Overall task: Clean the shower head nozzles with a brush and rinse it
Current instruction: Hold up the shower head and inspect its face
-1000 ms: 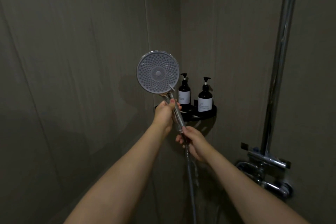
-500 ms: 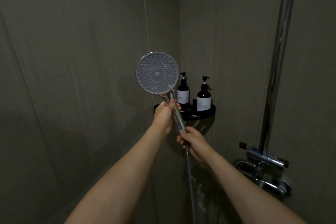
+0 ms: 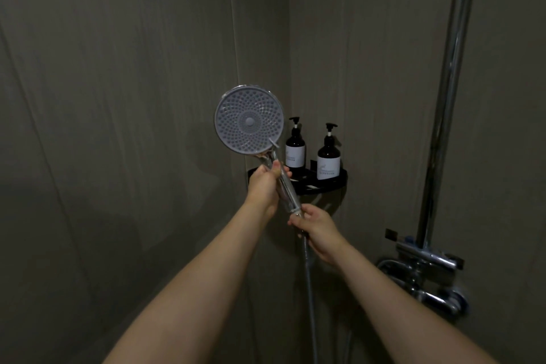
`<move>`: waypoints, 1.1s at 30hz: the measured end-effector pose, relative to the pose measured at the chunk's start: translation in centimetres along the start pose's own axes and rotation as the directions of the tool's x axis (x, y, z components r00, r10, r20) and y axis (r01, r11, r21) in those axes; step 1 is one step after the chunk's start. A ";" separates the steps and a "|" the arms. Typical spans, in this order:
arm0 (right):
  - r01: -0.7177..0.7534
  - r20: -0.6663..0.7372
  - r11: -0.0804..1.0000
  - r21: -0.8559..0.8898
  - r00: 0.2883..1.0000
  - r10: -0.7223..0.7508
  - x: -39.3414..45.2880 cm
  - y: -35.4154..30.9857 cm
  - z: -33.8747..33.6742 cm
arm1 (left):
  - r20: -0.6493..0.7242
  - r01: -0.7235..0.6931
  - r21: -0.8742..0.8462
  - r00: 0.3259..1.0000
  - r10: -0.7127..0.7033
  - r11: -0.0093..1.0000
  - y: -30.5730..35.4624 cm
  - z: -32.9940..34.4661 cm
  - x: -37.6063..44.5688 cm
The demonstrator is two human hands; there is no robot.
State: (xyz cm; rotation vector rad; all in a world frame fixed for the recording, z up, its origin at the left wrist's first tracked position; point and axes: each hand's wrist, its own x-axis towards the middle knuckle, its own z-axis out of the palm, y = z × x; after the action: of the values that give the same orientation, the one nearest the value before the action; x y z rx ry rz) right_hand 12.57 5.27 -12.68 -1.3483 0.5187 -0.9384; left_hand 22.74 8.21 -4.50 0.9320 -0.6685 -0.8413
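- Your left hand [image 3: 266, 186] grasps the upper part of the handle of the shower head [image 3: 249, 120], fingers wrapped round it, thumb on the near side.
- Your right hand [image 3: 317, 229] pinches the lower end of the handle, where the hose [image 3: 308, 275] joins it; the fingers curl round the joint.
- You hold the shower head upright in front of the wall corner, raised above both hands, with its round nozzle face turned toward you.
- Both forearms reach forward and upward from the lower edge of the view; the left arm extends further and higher, and the right one sits just below and beside it.
- The hose hangs straight down from the right hand.
- Progress, as a judgement: the task appears to be at an early stage. No brush is in view, and no water runs from the nozzles. Brushing and rinsing both remain to be done.
- Behind the hands, a black corner shelf [image 3: 334, 185] carries two dark pump bottles [image 3: 295, 148].
- To the right, a chrome riser pipe [image 3: 449, 91] leads down to the mixer valve [image 3: 428, 263], well apart from both hands.
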 end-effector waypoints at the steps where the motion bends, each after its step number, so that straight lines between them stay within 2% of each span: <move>1: -0.020 0.005 0.999 0.045 1.000 0.019 -0.1 -0.1 0.1 | -0.003 0.003 0.011 1.000 -0.003 1.000 0.0 0.0 -0.1; 4: -0.078 0.019 0.987 0.140 0.997 0.076 -0.1 -0.1 0.2 | -0.003 0.012 0.021 1.000 -0.012 1.000 0.2 -0.1 -0.2; 9: -0.056 0.020 0.998 0.000 0.998 0.056 -0.2 -0.1 0.3 | -0.005 0.011 0.020 1.000 -0.011 1.000 0.2 0.2 -0.6; 12: -0.046 -0.004 0.999 -0.006 0.999 0.046 -0.3 0.0 0.3 | -0.006 -0.003 0.022 1.000 0.003 1.000 0.2 0.3 -0.6; 17: -0.123 0.033 0.979 0.164 0.992 0.119 -0.6 -0.6 0.4 | 0.020 0.004 0.031 1.000 -0.005 0.999 0.5 0.2 -0.7; 19: -0.135 0.025 0.975 0.179 0.991 0.132 -0.6 -0.7 0.4 | 0.018 0.000 0.029 1.000 0.000 1.000 0.4 0.3 -0.7; 28: -0.026 0.002 0.998 -0.061 1.000 0.027 -0.9 -0.2 0.4 | 0.025 0.014 0.011 1.000 -0.014 1.000 0.2 0.3 -1.1; 30: -0.019 0.001 0.999 -0.030 1.000 0.019 -1.0 -0.3 0.3 | 0.036 0.023 0.007 0.999 -0.023 1.000 0.1 0.3 -1.1; 33: -0.054 0.027 0.993 0.103 0.998 0.051 -1.3 -0.4 0.3 | 0.036 0.019 0.011 0.999 -0.020 1.000 0.3 0.4 -1.1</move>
State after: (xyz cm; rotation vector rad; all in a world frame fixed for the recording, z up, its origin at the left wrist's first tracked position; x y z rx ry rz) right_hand 11.97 6.56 -12.52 -1.2453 0.4784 -0.8935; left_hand 21.96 9.05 -4.22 0.9360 -0.6962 -0.8743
